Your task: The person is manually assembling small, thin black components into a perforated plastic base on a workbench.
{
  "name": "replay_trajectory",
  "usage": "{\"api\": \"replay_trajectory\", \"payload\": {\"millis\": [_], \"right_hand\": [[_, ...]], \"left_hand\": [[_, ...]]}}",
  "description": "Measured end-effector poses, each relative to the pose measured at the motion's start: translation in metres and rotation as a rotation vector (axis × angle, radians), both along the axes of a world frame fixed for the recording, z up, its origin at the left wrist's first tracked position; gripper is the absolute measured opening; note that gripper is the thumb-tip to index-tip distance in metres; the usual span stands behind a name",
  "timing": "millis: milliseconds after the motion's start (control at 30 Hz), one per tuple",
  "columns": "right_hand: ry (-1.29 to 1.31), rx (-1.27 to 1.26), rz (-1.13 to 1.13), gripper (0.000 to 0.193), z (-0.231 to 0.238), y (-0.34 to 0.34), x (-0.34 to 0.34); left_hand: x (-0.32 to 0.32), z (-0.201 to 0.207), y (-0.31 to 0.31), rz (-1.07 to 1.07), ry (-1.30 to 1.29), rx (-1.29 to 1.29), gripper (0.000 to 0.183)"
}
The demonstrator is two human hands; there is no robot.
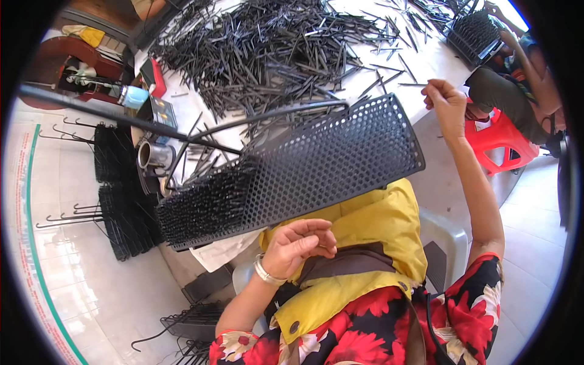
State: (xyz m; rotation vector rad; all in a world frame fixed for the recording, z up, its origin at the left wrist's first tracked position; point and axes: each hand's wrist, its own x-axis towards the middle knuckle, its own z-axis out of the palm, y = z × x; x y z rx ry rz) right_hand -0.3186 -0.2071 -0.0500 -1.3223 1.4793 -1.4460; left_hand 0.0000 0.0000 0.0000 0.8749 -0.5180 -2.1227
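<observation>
1. Across the centre — slanted black perforated tray (328,155), left end crowded with black pieces (210,204).
2. At lower centre, just below the tray's edge — left hand (298,249), fingers half curled; cannot tell whether pinching anything.
3. At upper right, thumb and fingertips drawn together: right hand (447,106); cannot tell whether gripping anything.
4. Along the top, heaped on a white table (437,64): loose black sticks (261,52).

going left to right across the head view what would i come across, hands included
Hooked black racks, packed black pieces in the holed tray, left hand, right hand, red stool.
</observation>
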Motion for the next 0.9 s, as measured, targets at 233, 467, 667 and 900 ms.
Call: {"api": "replay_trajectory", "payload": {"millis": [233,467,667,900], "right_hand": [[0.157,-0.034,-0.164,0.008,-0.065,-0.053,-0.019],[0.705,-0.242,-0.323,0.008,-0.077,-0.060,-0.001],[0.723,-0.318,-0.300,0.006,-0.074,-0.059,-0.003],[0.697,-0.296,-0.260,0.007,-0.067,-0.054,-0.003]], "left_hand": [[-0.043,0.094,-0.109,-0.117,-0.667,-0.590,0.027],[-0.032,0.050,-0.279,-0.560,-2.325,-1.472,0.054],[-0.032,0.011,-0.360,-0.977,-2.587,-1.250,0.096],[-0.035,-0.008,-0.399,-0.803,-2.119,-1.532,0.112]]}}
